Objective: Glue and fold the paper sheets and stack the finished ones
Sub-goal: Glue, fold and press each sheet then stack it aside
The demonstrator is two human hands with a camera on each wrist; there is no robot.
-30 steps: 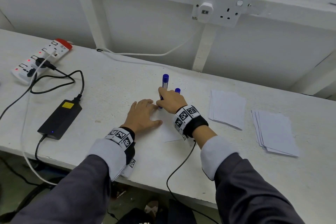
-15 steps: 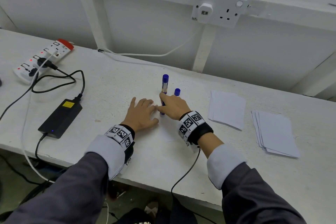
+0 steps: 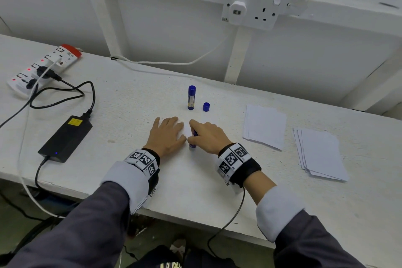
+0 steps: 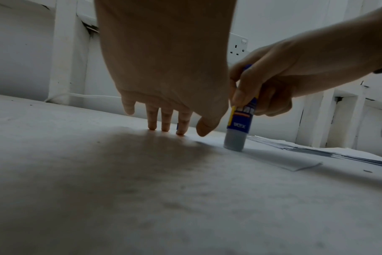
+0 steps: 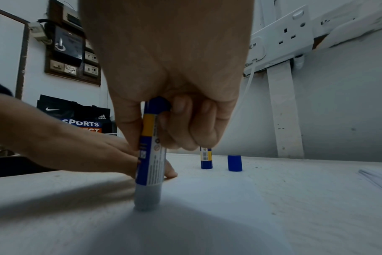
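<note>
On the worktop, a paper sheet is pinned flat by the straight fingers of the left hand. A glue stick is gripped upright in the right hand, its tip pressed onto the sheet.

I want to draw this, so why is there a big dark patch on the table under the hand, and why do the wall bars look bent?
Left wrist view: the left hand blocks the light and shades the table. Right wrist view: the right hand with the glue stick casts a shadow too. Head view: the wide lens curves straight lines.
</note>
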